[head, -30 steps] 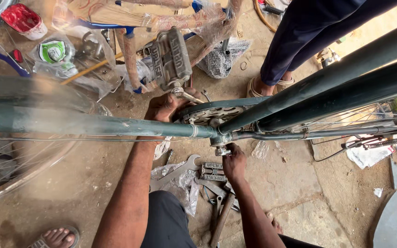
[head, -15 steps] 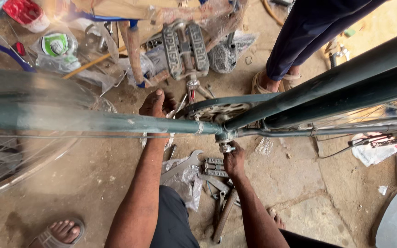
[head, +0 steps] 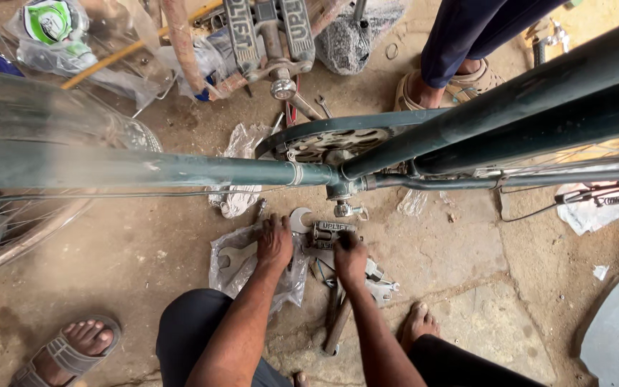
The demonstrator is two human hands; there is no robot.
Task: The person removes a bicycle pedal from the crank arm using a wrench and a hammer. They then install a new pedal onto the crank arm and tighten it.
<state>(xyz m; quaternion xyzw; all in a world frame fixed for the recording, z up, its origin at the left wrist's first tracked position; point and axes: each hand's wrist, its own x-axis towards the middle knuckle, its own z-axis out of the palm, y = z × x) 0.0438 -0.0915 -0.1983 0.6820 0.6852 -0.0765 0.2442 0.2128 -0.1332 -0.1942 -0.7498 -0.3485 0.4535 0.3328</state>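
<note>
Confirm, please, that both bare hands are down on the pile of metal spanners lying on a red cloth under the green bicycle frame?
Not quite: in the head view both hands, left and right, are on the metal spanners, but these lie on clear plastic wrapping, not red cloth, under the green bicycle frame.

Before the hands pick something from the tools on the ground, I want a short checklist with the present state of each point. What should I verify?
1. Left hand free: cannot tell; it rests on the flat silver spanners on the clear plastic bag, fingers hidden.
2. Right hand free: cannot tell; it lies on the pile of metal tools beside the grey loose bicycle pedal.
3. Tools in reach: ok, directly under both hands.
4. Dark green bicycle frame tube clear of the hands: ok, it runs above them.
5. Bare crank axle end unobstructed: ok.
6. Bystander's sandalled foot away from the tools: ok, beyond the frame.
</note>
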